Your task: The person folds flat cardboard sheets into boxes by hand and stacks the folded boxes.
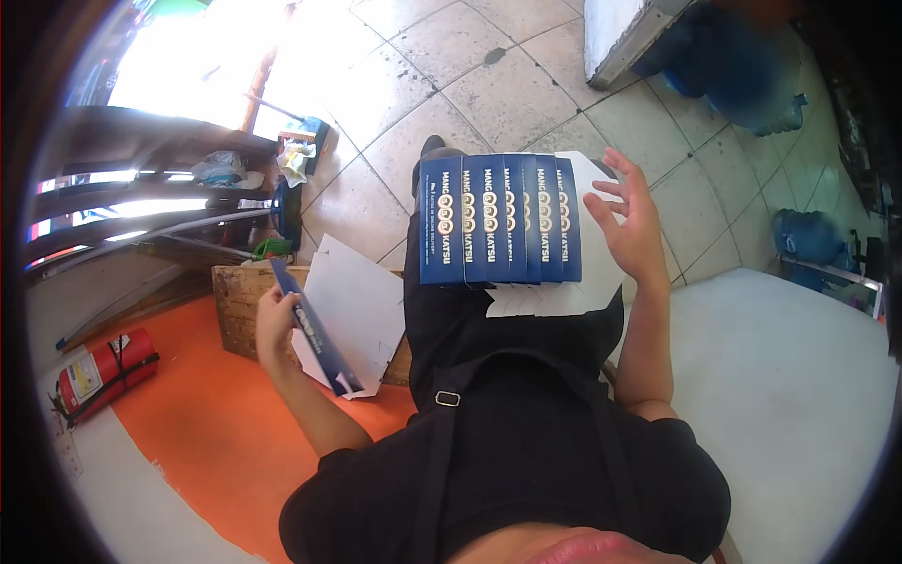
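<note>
My left hand (275, 320) holds the edge of a cardboard piece (324, 343) with a blue printed side and a white side, tilted over a wooden box at the left. On my lap lies a fanned stack of blue cardboard pieces (451, 221) with "KATSU" lettering, overlapping one another. White flaps (554, 301) stick out from under the stack. My right hand (625, 211) is at the right edge of the stack, fingers apart, beside a white flap, with nothing gripped.
A wooden box (235, 310) stands at the left on an orange surface (207, 404). A red fire extinguisher (108, 376) lies at far left. Blue water jugs (808, 235) are at the right. A white surface (761, 376) lies beside my right arm, and floor tiles (470, 94) extend ahead.
</note>
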Demonstrator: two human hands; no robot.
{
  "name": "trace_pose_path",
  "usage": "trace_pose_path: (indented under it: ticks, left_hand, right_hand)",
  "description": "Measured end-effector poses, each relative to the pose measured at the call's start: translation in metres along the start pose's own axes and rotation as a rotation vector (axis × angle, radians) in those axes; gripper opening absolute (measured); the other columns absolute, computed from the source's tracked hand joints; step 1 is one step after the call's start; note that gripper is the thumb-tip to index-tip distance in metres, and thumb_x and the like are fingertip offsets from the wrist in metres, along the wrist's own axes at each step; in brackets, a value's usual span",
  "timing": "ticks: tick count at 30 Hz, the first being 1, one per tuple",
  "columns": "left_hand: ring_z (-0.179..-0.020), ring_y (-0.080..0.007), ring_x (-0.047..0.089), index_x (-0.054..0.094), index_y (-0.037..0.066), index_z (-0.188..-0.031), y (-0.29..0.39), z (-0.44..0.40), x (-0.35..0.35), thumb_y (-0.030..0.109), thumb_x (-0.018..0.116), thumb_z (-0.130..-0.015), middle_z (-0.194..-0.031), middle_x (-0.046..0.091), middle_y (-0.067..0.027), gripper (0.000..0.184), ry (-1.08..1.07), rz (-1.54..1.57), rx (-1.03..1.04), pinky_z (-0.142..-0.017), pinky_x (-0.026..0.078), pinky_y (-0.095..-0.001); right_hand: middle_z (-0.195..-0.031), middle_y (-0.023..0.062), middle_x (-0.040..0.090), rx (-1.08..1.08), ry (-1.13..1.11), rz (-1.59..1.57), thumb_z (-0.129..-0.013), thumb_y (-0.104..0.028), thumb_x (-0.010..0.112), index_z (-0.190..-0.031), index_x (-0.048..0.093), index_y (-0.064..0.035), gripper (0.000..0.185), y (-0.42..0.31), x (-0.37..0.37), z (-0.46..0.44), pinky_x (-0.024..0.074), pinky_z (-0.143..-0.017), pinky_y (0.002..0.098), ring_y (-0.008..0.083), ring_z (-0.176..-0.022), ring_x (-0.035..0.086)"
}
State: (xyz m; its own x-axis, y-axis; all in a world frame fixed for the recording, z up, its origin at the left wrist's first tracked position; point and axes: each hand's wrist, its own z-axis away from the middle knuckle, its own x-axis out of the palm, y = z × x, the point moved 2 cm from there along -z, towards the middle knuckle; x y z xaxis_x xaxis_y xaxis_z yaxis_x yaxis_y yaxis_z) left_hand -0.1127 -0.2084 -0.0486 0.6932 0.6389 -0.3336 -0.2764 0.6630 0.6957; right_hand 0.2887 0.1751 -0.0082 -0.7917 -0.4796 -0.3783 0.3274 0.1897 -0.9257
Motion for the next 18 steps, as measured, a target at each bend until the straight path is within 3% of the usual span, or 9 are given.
trace_pose_path:
  ticks: [3,8,9,11,12,13,15,16,18]
  left_hand:
    - [-0.078,-0.0118,0.063,0.063,-0.004,-0.11,0.066,0.045,0.0,0.001,0.056,-0.085,-0.088,0.065,-0.0044,0.026,0.035,-0.266,0.029,-0.069,0.053,-0.0291]
    - [-0.084,-0.0129,0.064,0.062,-0.008,-0.115,0.135,0.101,0.044,0.001,0.062,-0.085,-0.101,0.068,-0.0095,0.031,0.011,0.209,0.729,-0.078,0.051,-0.0258]
    - [-0.084,-0.0129,0.064,0.062,-0.008,-0.115,0.139,0.1,0.066,0.001,0.062,-0.085,-0.101,0.068,-0.0095,0.031,0.013,0.211,0.733,-0.078,0.051,-0.0258]
    - [-0.088,-0.0133,0.064,0.062,-0.008,-0.116,0.155,0.093,0.107,0.001,0.062,-0.087,-0.107,0.067,-0.0117,0.03,0.284,0.641,1.175,-0.081,0.052,-0.0278]
    - [-0.092,-0.0157,0.064,0.062,-0.008,-0.116,0.151,0.078,0.126,0.002,0.061,-0.089,-0.107,0.066,-0.0126,0.029,0.492,0.45,1.305,-0.083,0.052,-0.0302]
    - [-0.094,-0.0192,0.063,0.065,-0.006,-0.114,0.157,0.072,0.15,0.002,0.063,-0.085,-0.109,0.065,-0.0142,0.03,0.496,0.37,1.425,-0.083,0.052,-0.0322]
    - [-0.097,-0.0261,0.061,0.071,-0.001,-0.108,0.177,0.077,0.211,0.002,0.067,-0.078,-0.111,0.064,-0.0175,0.031,0.189,0.235,1.645,-0.083,0.051,-0.036]
    - [-0.098,-0.0295,0.061,0.074,0.001,-0.105,0.182,0.082,0.242,0.002,0.069,-0.074,-0.112,0.063,-0.0191,0.031,0.081,0.204,1.686,-0.083,0.05,-0.0379]
    - [-0.11,-0.0352,0.059,0.074,0.001,-0.106,0.186,0.09,0.299,-0.003,0.067,-0.073,-0.121,0.058,-0.0218,0.033,-0.037,0.178,1.724,-0.09,0.051,-0.0418]
  right_hand:
    - [-0.132,0.015,0.054,-0.056,-0.005,0.052,-0.088,-0.026,0.073,-0.136,0.051,-0.0092,0.055,-0.007,0.002,0.0,0.0527,-0.089,0.0373,0.027,-0.112,0.061]
    - [-0.131,0.0146,0.056,-0.359,0.051,0.055,-0.087,-0.026,0.074,-0.13,0.056,-0.0067,0.051,-0.01,0.007,-0.001,0.0515,-0.09,0.037,0.0267,-0.111,0.061]
    - [-0.131,0.0145,0.056,-0.474,0.063,0.054,-0.086,-0.026,0.074,-0.128,0.058,-0.0055,0.049,-0.014,0.008,-0.001,0.0511,-0.091,0.0369,0.0263,-0.111,0.061]
    - [-0.137,0.0155,0.052,-0.522,-0.013,-0.182,-0.082,-0.029,0.078,-0.132,0.055,-0.0044,0.06,-0.029,0.025,0.001,0.0506,-0.093,0.0375,0.0269,-0.115,0.06]
    - [-0.141,0.0166,0.048,-0.532,-0.067,-0.3,-0.079,-0.031,0.081,-0.138,0.049,-0.0041,0.072,-0.043,0.035,0.005,0.0501,-0.094,0.0378,0.0274,-0.12,0.057]
    - [-0.145,0.0177,0.045,-0.542,-0.119,-0.417,-0.076,-0.034,0.084,-0.143,0.044,-0.0039,0.084,-0.059,0.044,0.008,0.0496,-0.096,0.0381,0.0279,-0.124,0.054]
    - [-0.152,0.0199,0.036,-0.609,-0.194,-0.545,-0.071,-0.038,0.088,-0.151,0.029,-0.0022,0.106,-0.08,0.059,0.013,0.0477,-0.1,0.0402,0.0326,-0.133,0.047]
    - [-0.152,0.0208,0.035,-0.671,-0.156,-0.444,-0.071,-0.039,0.088,-0.152,0.025,-0.0009,0.11,-0.084,0.061,0.017,0.0466,-0.101,0.0413,0.0343,-0.134,0.045]
    - [-0.147,0.0236,0.041,-0.581,-0.025,-0.328,-0.084,-0.03,0.075,-0.148,0.032,0.0018,0.083,-0.074,0.06,0.014,0.0435,-0.104,0.0422,0.0361,-0.135,0.044]
